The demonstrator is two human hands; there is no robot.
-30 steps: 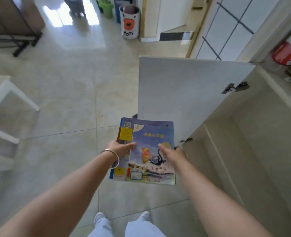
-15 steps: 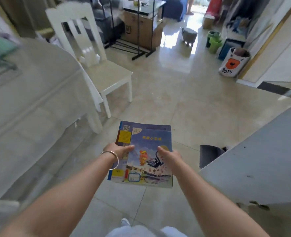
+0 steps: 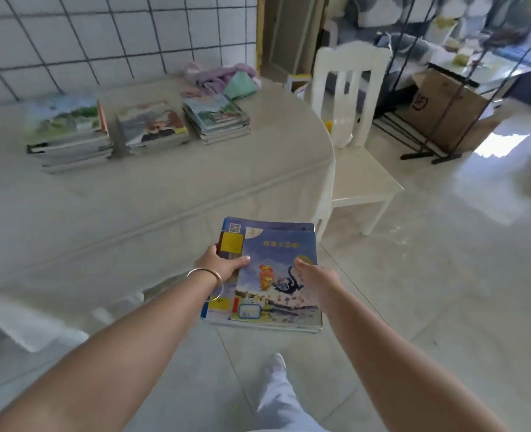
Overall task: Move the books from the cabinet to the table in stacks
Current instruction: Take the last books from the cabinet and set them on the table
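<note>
I carry a flat stack of thin picture books (image 3: 276, 254) with a blue cover on top, held level in front of me over the floor. My left hand (image 3: 219, 265), with a bangle on its wrist, grips the stack's left edge. My right hand (image 3: 315, 275) grips its right side, thumb on the cover. The stack hangs just off the near edge of the cloth-covered table (image 3: 164, 188). Three stacks of books lie at the table's far side: a left stack (image 3: 68, 132), a middle stack (image 3: 152, 124) and a right stack (image 3: 216, 118).
A white chair (image 3: 351, 126) stands at the table's right end. Crumpled purple and green cloth (image 3: 223, 77) lies at the table's back. A black metal rack and a cardboard box (image 3: 445, 110) stand further right. Glossy tiled floor (image 3: 429, 275) spreads to my right.
My view has swung left from the open cabinet door across the floor to the table. The book stack stays in both hands, and the table with its three stacks has come into view.
</note>
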